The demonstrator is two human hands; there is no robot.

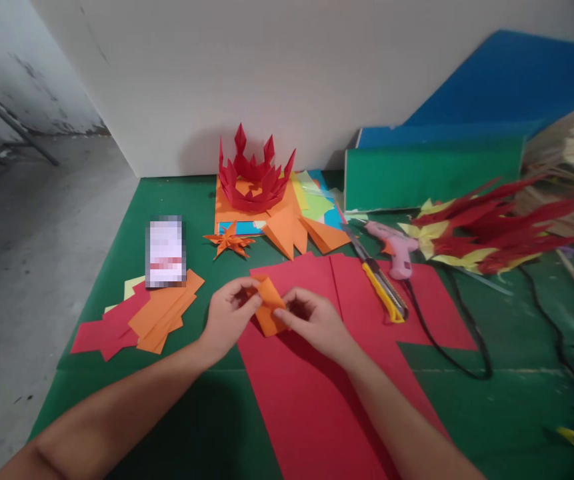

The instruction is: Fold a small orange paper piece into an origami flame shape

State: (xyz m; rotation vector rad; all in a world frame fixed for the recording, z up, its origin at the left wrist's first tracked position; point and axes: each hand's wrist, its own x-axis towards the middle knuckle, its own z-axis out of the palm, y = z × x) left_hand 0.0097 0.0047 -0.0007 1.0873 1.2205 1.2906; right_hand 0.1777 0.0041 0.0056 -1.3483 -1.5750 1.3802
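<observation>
Both hands pinch a small folded piece of orange paper (271,312) above the red paper sheets (317,407). My left hand (231,313) grips its upper left edge with thumb and fingers. At its right side my right hand (311,320) holds on, thumb across the front and fingers behind. Beyond the hands lies an orange paper star (230,241). Beside it are orange folded paper pieces (289,230). To the left, cut orange paper strips (167,317) overlap red paper strips (111,327).
A red paper crown (254,183) stands on coloured sheets at the back. A yellow utility knife (381,287) and a pink glue gun (394,247), its black cord trailing, lie right. Red and yellow paper shapes (491,230) are farther right. A phone-like rectangle (165,253) is blurred.
</observation>
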